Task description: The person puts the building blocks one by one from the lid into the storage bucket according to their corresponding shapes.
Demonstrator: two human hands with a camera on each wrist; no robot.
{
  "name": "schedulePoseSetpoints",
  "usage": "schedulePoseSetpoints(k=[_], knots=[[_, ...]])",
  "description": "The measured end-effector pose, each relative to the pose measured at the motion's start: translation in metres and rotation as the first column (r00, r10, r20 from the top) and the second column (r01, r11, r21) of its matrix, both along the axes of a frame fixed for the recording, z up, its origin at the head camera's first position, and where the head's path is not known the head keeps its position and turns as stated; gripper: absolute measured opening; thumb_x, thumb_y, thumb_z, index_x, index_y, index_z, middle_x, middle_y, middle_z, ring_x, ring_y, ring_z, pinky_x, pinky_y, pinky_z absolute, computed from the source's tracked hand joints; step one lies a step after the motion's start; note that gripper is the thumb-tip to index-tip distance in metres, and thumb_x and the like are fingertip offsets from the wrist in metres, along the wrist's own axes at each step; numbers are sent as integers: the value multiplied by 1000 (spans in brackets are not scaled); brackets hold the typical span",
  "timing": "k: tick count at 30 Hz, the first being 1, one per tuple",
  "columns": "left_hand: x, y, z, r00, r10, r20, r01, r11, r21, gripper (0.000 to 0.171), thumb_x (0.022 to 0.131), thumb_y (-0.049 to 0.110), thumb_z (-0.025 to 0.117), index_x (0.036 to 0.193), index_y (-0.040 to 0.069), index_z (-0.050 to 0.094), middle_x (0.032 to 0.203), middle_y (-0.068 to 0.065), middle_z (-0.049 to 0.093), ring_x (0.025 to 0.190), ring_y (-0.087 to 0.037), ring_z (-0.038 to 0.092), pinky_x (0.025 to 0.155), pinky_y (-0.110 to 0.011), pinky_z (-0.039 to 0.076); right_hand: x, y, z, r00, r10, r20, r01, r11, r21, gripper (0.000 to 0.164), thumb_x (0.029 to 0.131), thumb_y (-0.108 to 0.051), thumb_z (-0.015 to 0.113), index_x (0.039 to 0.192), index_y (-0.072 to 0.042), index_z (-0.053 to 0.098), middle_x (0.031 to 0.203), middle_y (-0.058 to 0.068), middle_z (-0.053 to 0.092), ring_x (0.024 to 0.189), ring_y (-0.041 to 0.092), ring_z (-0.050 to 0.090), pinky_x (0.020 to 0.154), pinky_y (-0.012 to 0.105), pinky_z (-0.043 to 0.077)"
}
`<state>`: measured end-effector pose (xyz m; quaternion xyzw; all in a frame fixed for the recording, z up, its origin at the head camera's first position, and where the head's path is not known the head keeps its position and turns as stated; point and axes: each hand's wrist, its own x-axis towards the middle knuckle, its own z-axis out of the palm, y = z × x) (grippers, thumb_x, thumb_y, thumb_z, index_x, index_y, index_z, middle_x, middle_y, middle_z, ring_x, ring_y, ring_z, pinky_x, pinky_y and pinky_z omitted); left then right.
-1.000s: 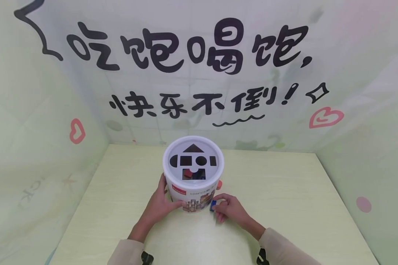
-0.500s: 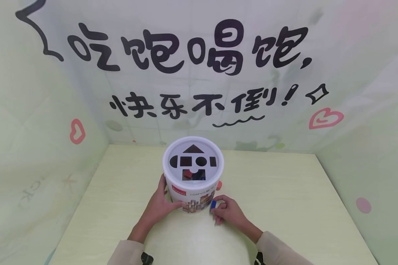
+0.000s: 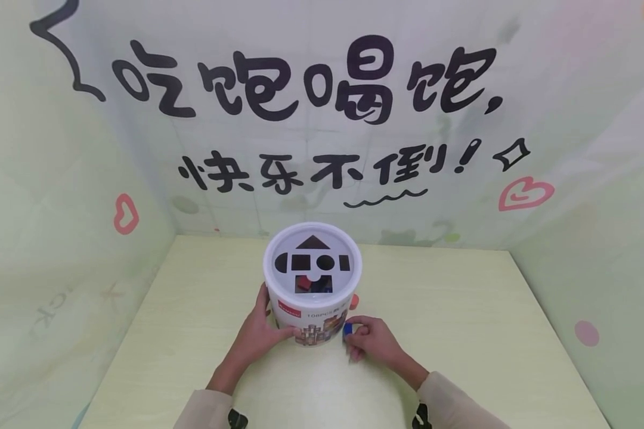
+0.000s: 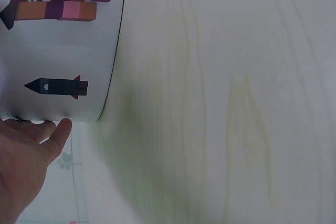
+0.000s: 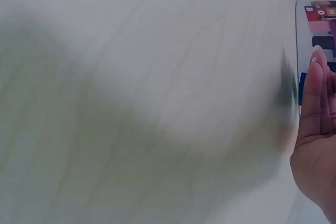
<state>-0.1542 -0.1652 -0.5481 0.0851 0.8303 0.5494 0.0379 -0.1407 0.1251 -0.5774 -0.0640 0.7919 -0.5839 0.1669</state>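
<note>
A white toy-block bucket [image 3: 322, 319] with printed sides stands upright on the table. Its white lid [image 3: 285, 285] has shape-cut holes, and a red block [image 3: 304, 282] shows through the lowest one. My left hand [image 3: 254, 335] grips the bucket's left side, thumb across the front, other fingers partly hidden behind it. In the left wrist view, fingertips of the hand [image 4: 23, 163] touch the printed wall. Close to the bucket's lower right, my right hand [image 3: 374, 342] pinches a small blue block [image 3: 348, 330]; the block [image 5: 302, 88] is mostly covered by fingers in the right wrist view.
An orange-red piece [image 3: 355, 302] lies against the bucket's right side, partly hidden by it. The pale wooden table [image 3: 461, 333] extends on both sides. Printed cloth walls [image 3: 322, 202] enclose it at the back, left and right.
The blue block has tilted slightly and shifted a little in my right hand, which stays by the bucket. My left hand and the bucket have hardly moved.
</note>
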Motion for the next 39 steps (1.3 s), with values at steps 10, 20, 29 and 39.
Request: schedulePoseSetpoints(k=[10, 20, 29, 39], knots=[[2, -1, 0, 1000, 3, 12, -3, 1000, -1, 126, 62, 55, 87, 155, 36, 4, 160, -3, 25, 147, -29, 24, 112, -53, 35, -3, -1, 53, 999, -34, 7, 34, 999, -23, 38, 89, 0, 65, 124, 11, 57, 72, 25, 67, 58, 27, 67, 58, 43, 61], [3, 0, 0, 1000, 8, 27, -8, 1000, -3, 128, 61, 57, 86, 155, 35, 3, 160, -2, 23, 147, -28, 23, 113, -51, 35, -25, 11, 46, 999, -41, -2, 41, 994, -98, 39, 90, -8, 68, 125, 5, 59, 72, 19, 69, 56, 17, 66, 57, 38, 62], [2, -1, 2, 1000, 5, 22, -5, 1000, -8, 127, 61, 56, 86, 155, 34, 3, 160, -2, 24, 147, -28, 24, 113, -51, 34, -35, 15, 71, 999, -25, -29, 22, 995, -102, 37, 91, -3, 65, 127, 6, 58, 77, 22, 70, 59, 19, 67, 59, 40, 62], [1, -1, 0, 1000, 4, 22, -4, 1000, -12, 126, 62, 57, 86, 155, 36, 3, 160, -2, 24, 147, -28, 23, 113, -52, 34, -43, 18, 92, 999, -11, -46, 8, 998, -56, 43, 90, -7, 68, 130, 4, 57, 73, 18, 69, 60, 19, 68, 61, 39, 62]])
